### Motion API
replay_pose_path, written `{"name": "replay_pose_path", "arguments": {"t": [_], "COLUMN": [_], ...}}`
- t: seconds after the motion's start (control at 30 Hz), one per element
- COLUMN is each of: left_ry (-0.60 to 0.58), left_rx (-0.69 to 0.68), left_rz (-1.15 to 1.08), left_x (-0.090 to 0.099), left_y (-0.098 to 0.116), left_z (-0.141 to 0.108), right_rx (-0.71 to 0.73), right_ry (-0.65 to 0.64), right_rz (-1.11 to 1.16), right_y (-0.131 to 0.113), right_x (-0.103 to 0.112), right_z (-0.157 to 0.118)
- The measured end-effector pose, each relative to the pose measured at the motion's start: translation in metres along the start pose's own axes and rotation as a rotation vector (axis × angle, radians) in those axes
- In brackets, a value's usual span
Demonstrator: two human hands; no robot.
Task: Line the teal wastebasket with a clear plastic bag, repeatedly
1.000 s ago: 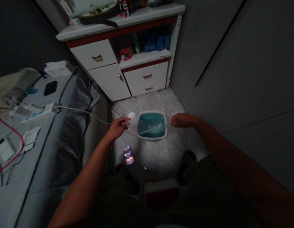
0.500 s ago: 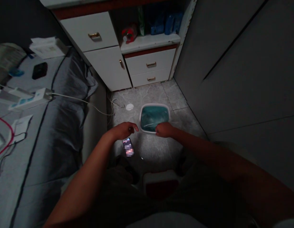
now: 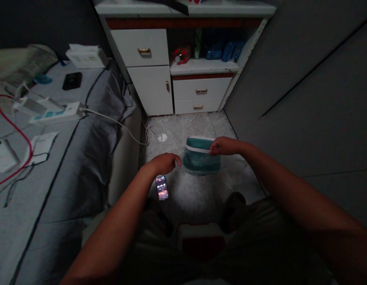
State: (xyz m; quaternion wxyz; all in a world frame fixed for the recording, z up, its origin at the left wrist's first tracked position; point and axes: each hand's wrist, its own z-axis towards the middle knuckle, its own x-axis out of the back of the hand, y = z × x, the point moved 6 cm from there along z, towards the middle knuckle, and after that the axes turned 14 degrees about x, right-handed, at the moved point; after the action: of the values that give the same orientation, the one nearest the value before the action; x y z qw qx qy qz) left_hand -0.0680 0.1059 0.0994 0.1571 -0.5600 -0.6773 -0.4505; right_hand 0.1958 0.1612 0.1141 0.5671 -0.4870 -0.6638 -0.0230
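Observation:
A teal plastic bin (image 3: pixel 202 161) with a white rim is tilted above the grey tiled floor, its side toward me. Clear, wrinkled film seems to cling to its left side, though the dim light blurs it. My right hand (image 3: pixel 223 146) is closed over the rim at the bin's right end. Just left of the bin, my left hand (image 3: pixel 168 161) has its fingers curled together beside the film; what they pinch, if anything, is too small to make out. Below that hand, a lit phone (image 3: pixel 161 186) lies on the floor.
At the left, a bed (image 3: pixel 94 158) carries a power strip (image 3: pixel 58 114) whose white cable trails to the floor. A white cabinet (image 3: pixel 150 91) stands ahead, grey panels (image 3: pixel 305 99) to the right. A white and red box (image 3: pixel 201 233) sits between my feet.
The bin has tipped so that its side now shows, and it has shifted right. My right hand has gone up and right with the rim; my left hand has moved slightly right. The view has shifted.

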Motion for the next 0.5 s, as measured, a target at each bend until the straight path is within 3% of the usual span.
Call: {"name": "replay_pose_path", "arguments": {"t": [0.13, 0.27, 0.37, 0.5], "left_ry": [-0.013, -0.011, 0.004, 0.001], "left_rx": [-0.011, -0.017, -0.004, -0.02], "left_rz": [0.061, 0.05, 0.041, 0.081], "left_x": [-0.001, 0.0, 0.001, -0.003], "left_y": [0.005, 0.008, 0.006, 0.004], "left_z": [-0.004, -0.004, 0.0, 0.007], "right_rx": [-0.135, -0.239, -0.273, -0.297], "right_ry": [0.166, 0.458, 0.665, 0.736], "right_rz": [-0.005, -0.129, -0.283, -0.389], "right_y": [0.026, 0.059, 0.076, 0.083], "right_x": [0.08, 0.129, 0.143, 0.136], "right_z": [0.001, 0.009, 0.011, 0.008]}}
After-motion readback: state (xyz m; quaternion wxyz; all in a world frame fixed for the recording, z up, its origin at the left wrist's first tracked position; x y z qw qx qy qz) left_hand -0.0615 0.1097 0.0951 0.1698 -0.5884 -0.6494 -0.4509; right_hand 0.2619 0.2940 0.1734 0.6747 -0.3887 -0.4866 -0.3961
